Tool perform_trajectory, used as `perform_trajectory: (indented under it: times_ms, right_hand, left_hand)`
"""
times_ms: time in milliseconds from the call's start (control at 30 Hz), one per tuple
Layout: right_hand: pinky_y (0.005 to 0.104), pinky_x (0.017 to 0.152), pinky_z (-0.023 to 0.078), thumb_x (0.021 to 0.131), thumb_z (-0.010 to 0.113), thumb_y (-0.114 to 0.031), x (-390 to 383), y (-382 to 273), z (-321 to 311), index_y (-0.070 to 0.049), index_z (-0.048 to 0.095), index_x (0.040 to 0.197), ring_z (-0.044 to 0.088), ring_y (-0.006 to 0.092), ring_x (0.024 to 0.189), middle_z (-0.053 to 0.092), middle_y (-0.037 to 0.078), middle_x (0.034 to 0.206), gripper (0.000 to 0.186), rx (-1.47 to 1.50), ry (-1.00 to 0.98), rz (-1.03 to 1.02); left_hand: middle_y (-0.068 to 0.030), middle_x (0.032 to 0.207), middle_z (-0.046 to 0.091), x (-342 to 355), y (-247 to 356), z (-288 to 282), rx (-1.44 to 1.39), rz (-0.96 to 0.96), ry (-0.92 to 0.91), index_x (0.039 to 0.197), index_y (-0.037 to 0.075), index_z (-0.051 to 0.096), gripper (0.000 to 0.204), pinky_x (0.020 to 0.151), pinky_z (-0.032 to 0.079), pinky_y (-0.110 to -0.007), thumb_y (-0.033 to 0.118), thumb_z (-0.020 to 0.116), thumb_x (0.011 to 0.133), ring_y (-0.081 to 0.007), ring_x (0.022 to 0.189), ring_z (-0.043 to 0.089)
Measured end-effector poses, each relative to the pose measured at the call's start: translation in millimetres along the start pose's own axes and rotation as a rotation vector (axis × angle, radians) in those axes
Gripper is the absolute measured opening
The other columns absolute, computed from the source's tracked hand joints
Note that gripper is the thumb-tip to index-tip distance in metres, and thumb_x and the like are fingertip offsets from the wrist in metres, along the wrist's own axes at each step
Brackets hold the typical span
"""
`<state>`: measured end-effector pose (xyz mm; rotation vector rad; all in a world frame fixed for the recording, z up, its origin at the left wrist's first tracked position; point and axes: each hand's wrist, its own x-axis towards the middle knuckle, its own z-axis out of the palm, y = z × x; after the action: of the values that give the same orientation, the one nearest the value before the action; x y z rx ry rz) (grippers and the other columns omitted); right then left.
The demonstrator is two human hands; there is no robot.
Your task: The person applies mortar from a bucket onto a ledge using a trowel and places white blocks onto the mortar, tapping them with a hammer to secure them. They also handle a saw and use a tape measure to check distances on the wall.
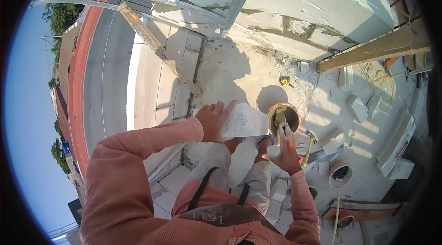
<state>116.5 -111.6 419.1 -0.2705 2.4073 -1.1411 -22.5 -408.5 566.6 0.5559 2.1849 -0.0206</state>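
Note:
My left hand (214, 121) grips the left end of a white building block (245, 121), fingers over its upper edge. The block is in front of my legs; what bears its weight underneath is hidden. To its right stands a round bucket (297, 112) with a dark inside. A trowel (280, 117) leans in it, blade inside and handle toward me. My right hand (286, 152) is over the bucket's near rim beside the trowel handle, fingers stretched out and thumb spread apart. Whether the fingertips touch the handle I cannot tell.
A yellow-black tape measure (285, 80) lies beyond the bucket. A hammer (310, 147) lies right of it, near a second bucket (340, 174). A wooden plank (161, 51) leans against the left block wall (168, 74). Several loose blocks (357, 108) lie on the right; a timber beam (377, 48) crosses there.

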Motion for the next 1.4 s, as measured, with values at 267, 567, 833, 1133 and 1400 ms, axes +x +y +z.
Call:
perform_trajectory:
  times_ms: [267, 567, 833, 1133, 1400]
  right_hand:
    - [0.0532, 0.119, 0.022, 0.064, 0.086, -0.060, 55, -228, -119, 0.007, 0.019, 0.152, 0.023, 0.0477, 0.146, 0.024, 0.034, 0.155, 0.130, 0.080, -0.066, -0.431]
    - [0.0491, 0.109, 0.032, 0.068, 0.086, -0.056, 74, -484, -207, 0.016, 0.015, 0.150, 0.042, 0.0407, 0.123, 0.042, 0.028, 0.143, 0.130, -0.383, 0.041, -0.435]
    - [0.0489, 0.107, 0.040, 0.067, 0.087, -0.050, 128, -648, -322, 0.005, 0.031, 0.151, 0.052, 0.0361, 0.122, 0.051, 0.023, 0.134, 0.115, -1.024, 0.151, -0.631]
    - [0.0449, 0.104, 0.041, 0.062, 0.090, -0.045, 297, -652, -394, -0.015, 0.039, 0.154, 0.049, 0.0326, 0.118, 0.054, 0.018, 0.126, 0.109, -0.863, 0.093, -0.324]
    - [0.0569, 0.103, 0.034, 0.063, 0.087, -0.045, 467, -587, -383, -0.041, 0.032, 0.155, 0.047, 0.0408, 0.117, 0.048, 0.022, 0.130, 0.107, -1.255, 0.038, -0.560]
  left_hand:
    - [-0.0302, 0.135, 0.045, -192, -55, -181, -0.318, 0.201, 0.032, 0.156, 0.000, 0.002, 0.129, 0.093, 0.053, -0.043, 0.043, 0.084, 0.064, -0.0440, 0.103, 0.064]
    - [-0.0304, 0.136, 0.049, -320, -189, -289, -0.214, 0.477, 0.331, 0.157, 0.002, 0.003, 0.132, 0.094, 0.053, -0.041, 0.040, 0.086, 0.062, -0.0419, 0.106, 0.065]
    - [-0.0258, 0.144, 0.048, -291, -263, -332, -0.443, 0.716, 1.093, 0.154, -0.007, 0.020, 0.122, 0.112, 0.039, -0.039, 0.047, 0.087, 0.069, -0.0334, 0.134, 0.050]
    - [-0.0179, 0.091, 0.067, -209, -294, -226, -1.536, 0.666, 1.591, 0.098, -0.006, 0.064, 0.042, 0.070, 0.057, -0.031, 0.032, 0.048, 0.103, -0.0215, 0.074, 0.068]
    - [-0.0033, 0.081, 0.066, -39, -279, -94, -2.418, -0.511, 1.345, 0.097, 0.002, 0.065, 0.037, 0.058, 0.046, -0.023, 0.034, 0.047, 0.101, -0.0088, 0.064, 0.058]
